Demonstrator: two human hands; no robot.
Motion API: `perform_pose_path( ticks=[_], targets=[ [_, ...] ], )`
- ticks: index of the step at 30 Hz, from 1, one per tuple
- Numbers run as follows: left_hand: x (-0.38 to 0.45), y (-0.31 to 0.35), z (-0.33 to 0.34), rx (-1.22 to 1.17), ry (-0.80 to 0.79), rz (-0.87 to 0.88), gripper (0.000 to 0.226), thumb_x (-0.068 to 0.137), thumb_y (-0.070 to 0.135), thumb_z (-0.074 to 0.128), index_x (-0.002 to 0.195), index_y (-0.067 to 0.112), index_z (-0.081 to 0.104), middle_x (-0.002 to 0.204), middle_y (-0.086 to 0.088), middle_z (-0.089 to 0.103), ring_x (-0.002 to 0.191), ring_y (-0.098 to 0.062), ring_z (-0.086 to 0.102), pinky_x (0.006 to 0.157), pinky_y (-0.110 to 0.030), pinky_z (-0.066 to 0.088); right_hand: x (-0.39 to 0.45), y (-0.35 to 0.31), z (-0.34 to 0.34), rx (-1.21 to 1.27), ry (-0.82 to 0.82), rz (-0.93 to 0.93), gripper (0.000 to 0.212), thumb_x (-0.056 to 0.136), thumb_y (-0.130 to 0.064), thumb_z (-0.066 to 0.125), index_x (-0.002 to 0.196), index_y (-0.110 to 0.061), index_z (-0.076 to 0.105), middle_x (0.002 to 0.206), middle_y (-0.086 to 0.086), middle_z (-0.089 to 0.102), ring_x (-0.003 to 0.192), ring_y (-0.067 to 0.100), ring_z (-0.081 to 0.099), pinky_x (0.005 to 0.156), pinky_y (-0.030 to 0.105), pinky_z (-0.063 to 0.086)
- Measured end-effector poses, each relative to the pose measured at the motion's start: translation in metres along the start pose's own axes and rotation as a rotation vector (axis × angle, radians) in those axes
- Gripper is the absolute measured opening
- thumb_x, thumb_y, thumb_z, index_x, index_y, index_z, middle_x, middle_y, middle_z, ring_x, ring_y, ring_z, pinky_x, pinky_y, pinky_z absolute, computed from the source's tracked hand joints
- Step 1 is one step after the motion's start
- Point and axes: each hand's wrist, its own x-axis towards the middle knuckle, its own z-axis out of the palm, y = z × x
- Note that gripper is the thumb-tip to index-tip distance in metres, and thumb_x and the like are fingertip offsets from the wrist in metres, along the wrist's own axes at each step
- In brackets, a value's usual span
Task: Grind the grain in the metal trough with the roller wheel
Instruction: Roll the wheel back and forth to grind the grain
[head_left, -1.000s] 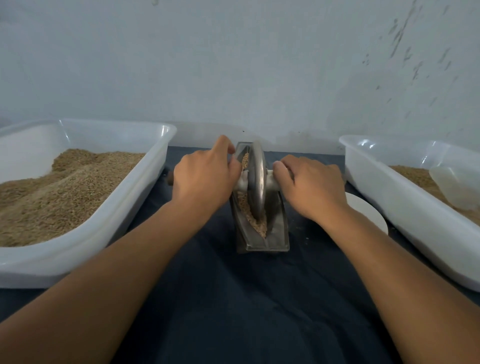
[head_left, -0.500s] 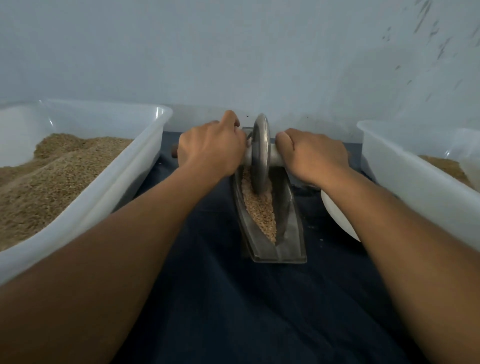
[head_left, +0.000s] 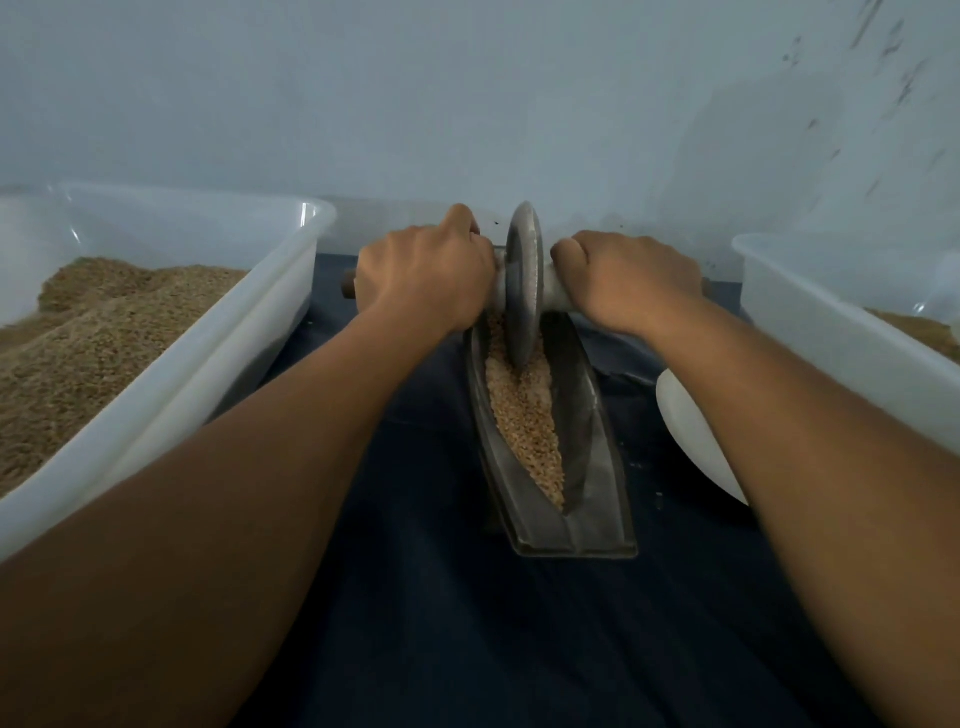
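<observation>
Upright grey roller wheel (head_left: 524, 291) stands in the grain-filled (head_left: 524, 415) metal trough's (head_left: 587, 499) far end.

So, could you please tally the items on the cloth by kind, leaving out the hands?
White plastic tubs: 2 (left tub, right tub)
Metal trough: 1
Roller wheel: 1
White dish: 1
Total: 5
</observation>
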Motion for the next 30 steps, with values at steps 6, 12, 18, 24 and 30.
perform_pose_path(
  ticks=[6,12,18,24,30],
  targets=[
    [-0.014,0.003,-0.009,0.071,-0.003,0.009,0.033,0.102,0.038,0.019,0.101,0.021,0.047,0.068,-0.004,0.046,0.056,-0.021,0.038,0.051,-0.033,0.023,-0.014,-0.001,-0.004,-0.038,0.000,0.033,0.051,0.099,-0.046,0.020,0.071,-0.022,0.054,0.072,0.005,0.054,0.064,0.023,0.048,0.056,0.032,0.028],
    [-0.042,0.009,-0.019,0.115,0.074,0.095,0.024,0.103,0.036,0.021,0.093,0.020,0.037,0.061,-0.003,0.041,0.050,-0.022,0.034,0.048,-0.031,0.020,-0.044,-0.001,-0.005,-0.049,0.017,0.042,0.050,0.100,-0.042,0.019,0.077,-0.021,0.058,0.070,0.003,0.049,0.066,0.027,0.045,0.061,0.036,0.031],
    [-0.066,0.006,-0.033,0.120,0.051,0.144,0.029,0.104,0.034,0.024,0.111,0.017,0.047,0.083,-0.006,0.052,0.062,-0.027,0.045,0.052,-0.034,0.030,-0.070,-0.008,-0.012,-0.073,0.083,0.002,0.048,0.102,-0.041,0.014,0.068,-0.023,0.043,0.065,-0.002,0.047,0.057,0.017,0.037,0.070,0.040,0.030],
    [-0.086,0.010,-0.048,0.124,0.007,0.166,0.038,0.104,0.039,0.018,0.120,0.018,0.046,0.100,-0.013,0.057,0.065,-0.024,0.042,0.064,-0.039,0.034,-0.097,-0.010,-0.017,-0.030,0.113,-0.004,0.044,0.101,-0.041,0.013,0.070,-0.026,0.040,0.066,-0.005,0.045,0.058,0.016,0.037,0.072,0.040,0.031],
    [-0.099,0.010,-0.057,0.124,-0.036,0.171,0.045,0.103,0.041,0.014,0.117,0.017,0.050,0.105,-0.013,0.057,0.077,-0.025,0.048,0.072,-0.040,0.035,-0.120,-0.011,-0.022,-0.019,0.157,-0.036,0.041,0.104,-0.043,0.015,0.077,-0.028,0.043,0.067,-0.010,0.039,0.069,0.023,0.044,0.077,0.041,0.035]
  ],
)
